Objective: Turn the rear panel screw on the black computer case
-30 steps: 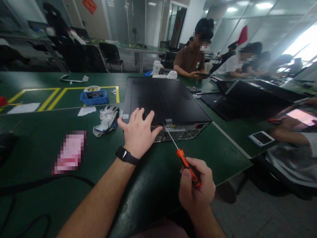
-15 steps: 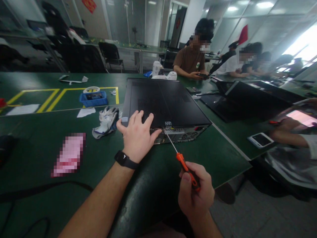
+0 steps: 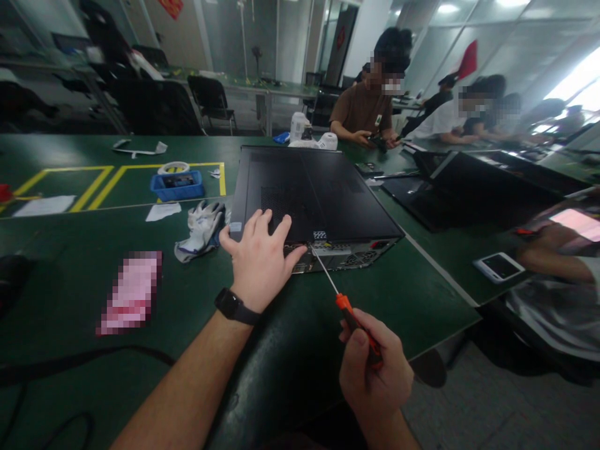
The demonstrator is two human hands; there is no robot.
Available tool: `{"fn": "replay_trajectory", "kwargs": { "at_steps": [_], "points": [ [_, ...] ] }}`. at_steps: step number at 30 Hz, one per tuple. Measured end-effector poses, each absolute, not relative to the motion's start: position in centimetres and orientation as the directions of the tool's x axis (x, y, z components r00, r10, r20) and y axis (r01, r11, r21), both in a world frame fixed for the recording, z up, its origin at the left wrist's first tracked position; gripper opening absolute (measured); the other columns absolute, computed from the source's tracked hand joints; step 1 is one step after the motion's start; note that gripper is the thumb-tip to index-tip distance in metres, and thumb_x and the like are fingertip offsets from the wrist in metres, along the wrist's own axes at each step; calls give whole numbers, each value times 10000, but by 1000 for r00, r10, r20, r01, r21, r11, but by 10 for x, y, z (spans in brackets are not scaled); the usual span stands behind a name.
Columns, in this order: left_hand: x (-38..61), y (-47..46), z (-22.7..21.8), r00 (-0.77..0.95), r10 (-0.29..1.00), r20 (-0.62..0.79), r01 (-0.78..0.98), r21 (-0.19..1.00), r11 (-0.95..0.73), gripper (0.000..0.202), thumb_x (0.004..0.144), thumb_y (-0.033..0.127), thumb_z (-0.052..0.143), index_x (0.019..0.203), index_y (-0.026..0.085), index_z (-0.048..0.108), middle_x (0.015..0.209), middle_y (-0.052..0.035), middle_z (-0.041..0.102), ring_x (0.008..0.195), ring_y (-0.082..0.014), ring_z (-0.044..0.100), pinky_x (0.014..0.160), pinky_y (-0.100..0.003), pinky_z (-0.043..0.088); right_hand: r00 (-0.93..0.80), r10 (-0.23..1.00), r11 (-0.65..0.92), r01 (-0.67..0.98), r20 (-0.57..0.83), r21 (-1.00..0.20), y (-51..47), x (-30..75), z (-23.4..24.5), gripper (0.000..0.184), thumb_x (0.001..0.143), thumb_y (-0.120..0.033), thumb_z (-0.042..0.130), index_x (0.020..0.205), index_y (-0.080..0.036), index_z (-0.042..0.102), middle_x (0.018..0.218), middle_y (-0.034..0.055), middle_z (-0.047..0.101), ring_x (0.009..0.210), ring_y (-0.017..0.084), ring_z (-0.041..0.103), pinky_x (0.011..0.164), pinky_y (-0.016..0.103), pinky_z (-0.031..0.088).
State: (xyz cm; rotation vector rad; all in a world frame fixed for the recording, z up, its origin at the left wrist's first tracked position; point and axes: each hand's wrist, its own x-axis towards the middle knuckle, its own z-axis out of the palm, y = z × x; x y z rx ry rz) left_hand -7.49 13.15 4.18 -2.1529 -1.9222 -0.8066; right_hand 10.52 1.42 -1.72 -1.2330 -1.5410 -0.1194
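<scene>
Fingers (image 3: 359, 342) of the right hand (image 3: 375, 369) are clenched on the orange screwdriver (image 3: 344, 305), whose shaft points up-left, tip at the rear panel of the computer case (image 3: 319, 194) lying flat on the table (image 3: 398, 294), just beside the left hand (image 3: 260, 256) pressed open on its lid.

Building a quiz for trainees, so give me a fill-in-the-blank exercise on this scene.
The left hand lies flat on the ____ metal computer case.
The right hand grips a thin-shafted screwdriver with an ____ handle.
The small plastic tray behind the crumpled white gloves is ____.
Missing: black; orange; blue.
</scene>
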Motion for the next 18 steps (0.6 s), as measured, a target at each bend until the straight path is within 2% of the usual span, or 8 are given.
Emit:
{"fn": "replay_trajectory", "kwargs": {
  "at_steps": [4,9,18],
  "points": [
    [-75,131,43,38,878,477,957,236,-170,486,997,508,616,1423,274,630,1560,-179,577,1478,-394,478,1154,-747,230,149,636,445,731,757,-518,13,105,-18,248,974,-185,623,1213,-177,693,953,62,790,665,142,745,589,245,593],
    [-75,130,43,43,877,478,956,236,-176,481,998,497,620,1420,268,629,1561,-184,574,1480,-390,478,1148,-755,228,132,675,445,712,726,-543,11,104,-15,261,988,-197,595,1241,-173,654,937,63,756,732,149,735,641,259,600],
    [-75,131,43,39,878,478,952,248,-177,481,1000,503,611,1424,276,629,1561,-183,578,1483,-380,477,1155,-742,232,75,654,484,722,753,-493,13,103,-8,267,963,-149,579,1219,-153,659,982,87,709,846,166,717,718,281,598]
  ]
}}
